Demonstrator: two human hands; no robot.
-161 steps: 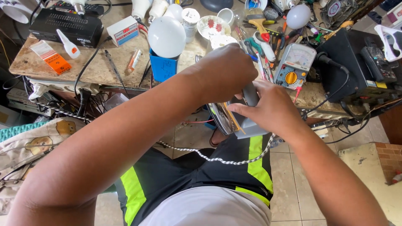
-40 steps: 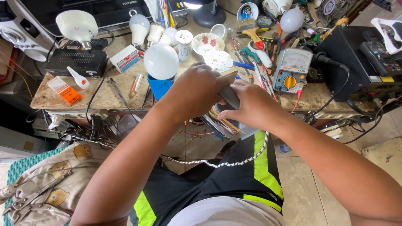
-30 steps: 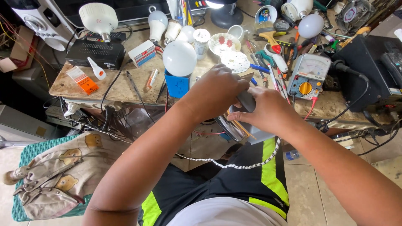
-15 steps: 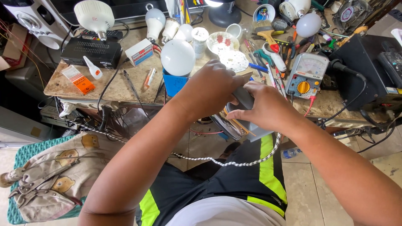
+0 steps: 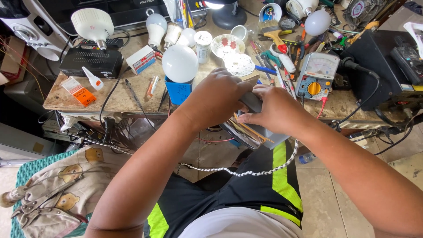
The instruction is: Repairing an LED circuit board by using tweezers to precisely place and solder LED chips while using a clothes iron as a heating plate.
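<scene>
Head view: both hands are wrapped around a clothes iron [image 5: 252, 123] held over the lap, just off the table [image 5: 119, 94] edge. The left hand [image 5: 220, 99] clamps over the top and the right hand [image 5: 275, 105] grips the dark handle (its braided cord [image 5: 233, 172] droops across the black shorts). A big white bulb [image 5: 179, 63] sits just behind.

Far left on the bench lies a flat orange packet [image 5: 77, 91]; right of it a small white box with red and blue print [image 5: 141, 59]; then an open blue carton [image 5: 178, 91].
</scene>
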